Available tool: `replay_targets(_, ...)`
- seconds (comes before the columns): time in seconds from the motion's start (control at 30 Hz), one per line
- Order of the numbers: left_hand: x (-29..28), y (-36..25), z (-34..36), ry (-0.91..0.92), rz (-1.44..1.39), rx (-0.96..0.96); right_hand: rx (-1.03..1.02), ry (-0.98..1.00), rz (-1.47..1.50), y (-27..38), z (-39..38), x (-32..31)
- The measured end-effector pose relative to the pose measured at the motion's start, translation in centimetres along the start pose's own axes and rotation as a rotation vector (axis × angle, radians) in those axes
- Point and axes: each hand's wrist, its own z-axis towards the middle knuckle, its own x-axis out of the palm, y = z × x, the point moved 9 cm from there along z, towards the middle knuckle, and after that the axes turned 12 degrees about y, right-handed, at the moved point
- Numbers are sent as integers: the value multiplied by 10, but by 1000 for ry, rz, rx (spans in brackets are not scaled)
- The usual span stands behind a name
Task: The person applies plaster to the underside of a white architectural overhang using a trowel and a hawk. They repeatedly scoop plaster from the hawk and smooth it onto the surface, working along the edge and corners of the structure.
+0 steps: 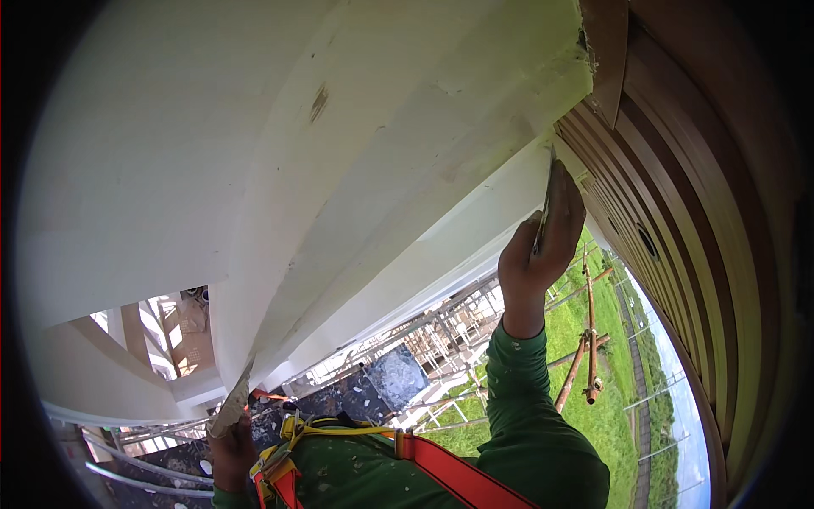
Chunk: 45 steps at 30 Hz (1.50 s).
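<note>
Head view, raised right hand (547, 237), apparently holding a scraper (544, 204)

Site type: outdoor building site, work at height. Evidence: rusty scaffold pipes (571, 375) with couplers; pale scaffolding (458, 327) lower down; white-spattered dark platform (339, 400); white wall (254, 161) with scuffs and rough edges; brown ribbed cladding (697, 220); safety harness (462, 473) worn; grass (617, 373) well below.

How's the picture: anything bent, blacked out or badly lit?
Head view: the brown ribbed panel bows under fisheye distortion, and the picture's corners go black; also head view: the right hand looks dark and shaded against brightly lit grass.
</note>
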Motion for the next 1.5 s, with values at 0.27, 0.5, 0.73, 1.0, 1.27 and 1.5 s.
replay_targets(0.27,15,2,-4,-1,-53,27,-85,-112,-182,-39,52,-9)
replay_targets(0.5,7,2,-8,-57,-62,0,-17,-39,-131,-32,21,31)
replay_targets(0.73,8,-8,-5,-12,44,43,-21,-51,-56,-36,14,-12)
replay_targets(1.0,13,-7,-5,-1,57,24,-106,-26,-20,-29,69,-19)
replay_targets(1.27,8,7,-11,16,164,12,-56,46,-57,9,-11,42)
replay_targets(1.5,6,6,-3,69,113,-48,-94,267,105,18,-59,33)
